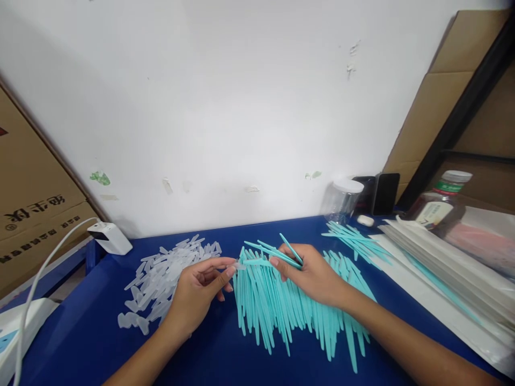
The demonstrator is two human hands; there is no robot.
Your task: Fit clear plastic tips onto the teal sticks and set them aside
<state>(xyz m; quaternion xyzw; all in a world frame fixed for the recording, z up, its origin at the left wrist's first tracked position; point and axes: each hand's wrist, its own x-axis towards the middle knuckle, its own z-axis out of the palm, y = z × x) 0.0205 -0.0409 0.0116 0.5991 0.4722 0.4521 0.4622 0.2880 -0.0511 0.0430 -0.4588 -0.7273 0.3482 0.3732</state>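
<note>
My left hand point(198, 292) pinches a small translucent cap point(240, 265) between thumb and forefinger. The cap meets the tip of a slim turquoise eyebrow razor point(258, 262); how far it covers the blade is too small to tell. My right hand point(316, 274) is closed around that razor and a few more, which fan out between the fingers. Beneath both hands spreads a wide row of turquoise razors point(267, 311), mostly lying side by side. A heap of loose translucent caps point(171, 273) lies beside my left hand, partly behind it.
Another bunch of turquoise razors point(354, 241) lies at the back right, near a clear jar point(344, 201) with a white lid. Stacked plastic bags point(450, 268) and a bottle point(438, 206) occupy the right side. A white charger point(109, 237) with a cable stands left on the blue table point(209, 359).
</note>
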